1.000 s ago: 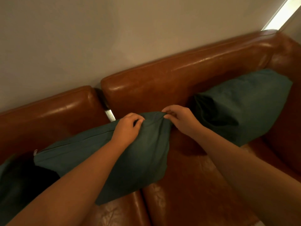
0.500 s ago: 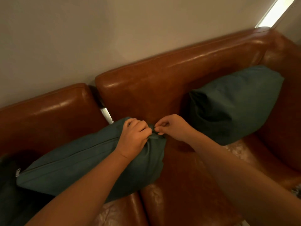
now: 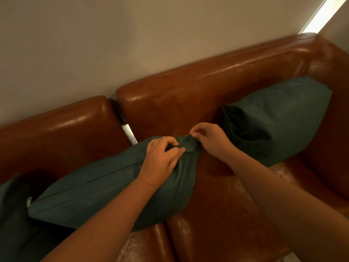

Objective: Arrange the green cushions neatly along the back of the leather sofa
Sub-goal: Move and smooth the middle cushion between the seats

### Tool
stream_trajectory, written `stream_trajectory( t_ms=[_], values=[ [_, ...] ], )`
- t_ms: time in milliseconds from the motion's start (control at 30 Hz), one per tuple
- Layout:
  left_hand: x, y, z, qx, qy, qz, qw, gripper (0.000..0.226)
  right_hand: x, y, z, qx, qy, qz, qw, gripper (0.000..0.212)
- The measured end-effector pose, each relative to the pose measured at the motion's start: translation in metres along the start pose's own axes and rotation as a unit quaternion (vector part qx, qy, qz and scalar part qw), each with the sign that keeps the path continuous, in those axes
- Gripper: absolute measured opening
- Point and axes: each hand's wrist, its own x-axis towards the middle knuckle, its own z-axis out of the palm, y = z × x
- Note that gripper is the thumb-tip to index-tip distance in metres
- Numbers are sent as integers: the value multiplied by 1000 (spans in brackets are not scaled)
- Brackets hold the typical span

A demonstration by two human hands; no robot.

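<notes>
2 hands meet at 1 corner of the middle cushion [image 3: 113,190], and that tells you why it lies as it does; your left hand [image 3: 160,159] curls over the top edge and grips a fold of green cloth, while your right hand [image 3: 207,140] pinches the very tip of the corner [image 3: 188,141] between thumb and fingertips, likely to pull it square so the filling reaches into it. That cushion lies slumped across the seat join of the leather sofa [image 3: 188,95], its zipper seam [image 3: 85,183] facing up, not yet stood against the backrest; a 2nd cushion [image 3: 279,121] already leans in the right-hand corner, well apart from it, and a 3rd [image 3: 13,214] sits dark at the left edge, touching the middle one. Against 0.5 s ago, your hands sit slightly apart where they were nearly touching, and the corner shows between them; against 1 s ago, your right hand has closed from a loose touch to a tight pinch.
</notes>
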Motion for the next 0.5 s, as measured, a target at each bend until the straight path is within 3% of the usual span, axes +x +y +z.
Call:
stream_trajectory(
  t_ms=[33, 100, 167, 233, 300, 367, 467, 500],
  values=[
    [-1, 2, -1, -16, -6, -13, 1000, 15, 1, 0, -2, 88, -8, 79, 993, 15],
    [-1, 7, -4, -77, -22, -62, 995, 20, 1, 1, -2, 269, -47, 209, 939, 16],
    [6, 12, -8, -157, -25, -134, 978, 21, -1, 5, 0, 377, -77, 257, 886, 21],
    [18, 19, -8, -192, -25, -215, 957, 18, -4, 7, 4, 427, -80, 260, 862, 22],
    [31, 23, -7, -181, -50, -289, 939, 24, -7, 9, 10, 448, -72, 252, 855, 19],
    [41, 22, -6, -151, -97, -313, 933, 24, -12, 10, 14, 444, -67, 239, 861, 14],
    [50, 18, -8, -109, -138, -270, 947, 14, -19, 9, 11, 424, -71, 220, 876, 3],
    [51, 16, -8, -95, -140, -243, 955, 13, -21, 8, 8, 422, -77, 218, 877, 8]
  ],
)
